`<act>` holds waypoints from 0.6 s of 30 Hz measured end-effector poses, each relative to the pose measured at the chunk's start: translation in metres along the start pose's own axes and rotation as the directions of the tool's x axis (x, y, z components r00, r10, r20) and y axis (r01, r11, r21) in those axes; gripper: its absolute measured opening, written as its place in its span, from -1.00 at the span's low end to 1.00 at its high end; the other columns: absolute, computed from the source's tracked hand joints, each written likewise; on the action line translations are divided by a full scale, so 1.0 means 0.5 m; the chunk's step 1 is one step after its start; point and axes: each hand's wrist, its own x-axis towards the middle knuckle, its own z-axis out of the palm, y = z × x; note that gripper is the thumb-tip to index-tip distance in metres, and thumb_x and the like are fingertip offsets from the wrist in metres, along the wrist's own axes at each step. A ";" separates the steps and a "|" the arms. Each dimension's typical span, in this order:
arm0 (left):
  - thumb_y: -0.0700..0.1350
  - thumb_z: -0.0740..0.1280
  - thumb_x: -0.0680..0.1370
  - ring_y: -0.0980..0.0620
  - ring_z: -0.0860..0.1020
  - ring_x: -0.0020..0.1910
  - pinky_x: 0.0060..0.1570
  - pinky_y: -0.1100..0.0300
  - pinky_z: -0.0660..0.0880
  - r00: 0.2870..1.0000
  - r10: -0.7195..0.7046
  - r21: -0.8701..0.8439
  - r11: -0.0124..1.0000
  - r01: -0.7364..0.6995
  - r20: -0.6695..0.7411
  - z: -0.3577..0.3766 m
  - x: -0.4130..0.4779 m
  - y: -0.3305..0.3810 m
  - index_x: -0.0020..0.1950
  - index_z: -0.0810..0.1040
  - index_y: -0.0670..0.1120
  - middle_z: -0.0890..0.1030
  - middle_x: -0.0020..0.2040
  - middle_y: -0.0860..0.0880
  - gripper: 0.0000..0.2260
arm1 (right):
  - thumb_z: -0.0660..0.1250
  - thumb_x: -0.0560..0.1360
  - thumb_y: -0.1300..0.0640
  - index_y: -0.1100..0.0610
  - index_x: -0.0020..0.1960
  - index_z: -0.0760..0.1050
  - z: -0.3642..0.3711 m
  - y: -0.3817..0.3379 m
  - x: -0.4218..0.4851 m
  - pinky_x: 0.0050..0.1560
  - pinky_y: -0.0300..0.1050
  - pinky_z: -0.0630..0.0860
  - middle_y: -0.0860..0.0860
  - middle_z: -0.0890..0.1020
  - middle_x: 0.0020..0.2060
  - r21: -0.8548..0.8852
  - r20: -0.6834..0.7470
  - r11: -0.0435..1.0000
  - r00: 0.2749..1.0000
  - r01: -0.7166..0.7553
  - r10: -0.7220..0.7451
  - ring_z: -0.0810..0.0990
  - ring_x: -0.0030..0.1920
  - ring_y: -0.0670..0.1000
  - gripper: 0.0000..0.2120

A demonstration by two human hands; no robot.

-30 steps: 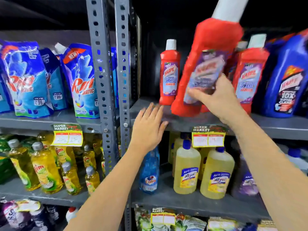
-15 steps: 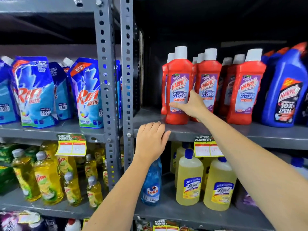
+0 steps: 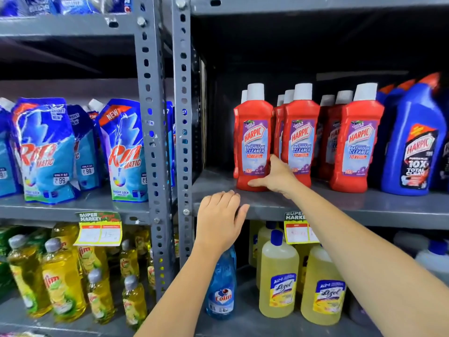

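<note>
A red Harpic bathroom-cleaner bottle (image 3: 254, 142) with a white cap stands upright at the left end of the front row on the grey metal shelf (image 3: 364, 205). My right hand (image 3: 277, 176) holds its lower right side, thumb laid across the front of its base and fingers between it and the neighbouring red bottle (image 3: 301, 142). My left hand (image 3: 218, 220) rests on the shelf's front edge, fingers bent over the lip, holding nothing.
More red bottles (image 3: 357, 147) and blue Harpic bottles (image 3: 413, 147) fill the shelf to the right. Rin pouches (image 3: 46, 152) stand beyond the perforated uprights (image 3: 150, 142). Below are yellow Lizol bottles (image 3: 278, 276), a blue Colin bottle (image 3: 222, 288) and Vim bottles (image 3: 60, 276).
My right hand brought the tilted red bottle down, stood it upright on the shelf and slid lower on it. My left hand stayed at the shelf edge, fingers bending more.
</note>
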 end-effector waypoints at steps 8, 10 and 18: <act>0.07 0.11 0.62 -0.08 0.60 0.06 0.01 0.06 0.37 1.000 -0.016 0.011 1.000 0.016 0.026 0.002 -0.001 0.000 0.08 0.62 -0.13 0.66 0.07 -0.07 -0.62 | 0.59 0.29 0.03 0.13 0.26 0.37 0.024 0.023 0.017 0.26 0.07 0.49 0.09 0.56 0.27 0.055 -0.029 0.998 0.999 -0.030 0.031 0.54 0.25 0.10 -0.35; 0.07 0.12 0.62 -0.08 0.60 0.05 0.01 0.07 0.36 1.000 -0.020 0.014 1.000 0.020 0.020 0.003 -0.002 0.001 0.07 0.62 -0.13 0.66 0.06 -0.07 -0.63 | 0.58 0.31 0.03 0.13 0.28 0.38 0.023 0.024 0.017 0.27 0.06 0.49 0.08 0.55 0.27 0.063 -0.028 0.998 0.999 -0.014 0.016 0.53 0.27 0.10 -0.36; 0.08 0.10 0.62 -0.07 0.60 0.06 0.01 0.06 0.39 1.000 -0.024 0.008 1.000 0.024 0.021 0.002 -0.001 0.002 0.07 0.63 -0.12 0.66 0.07 -0.06 -0.61 | 0.54 0.36 0.05 0.11 0.35 0.36 0.021 0.031 0.025 0.31 0.14 0.45 0.08 0.53 0.31 0.126 0.020 0.992 1.000 -0.020 0.018 0.50 0.31 0.10 -0.36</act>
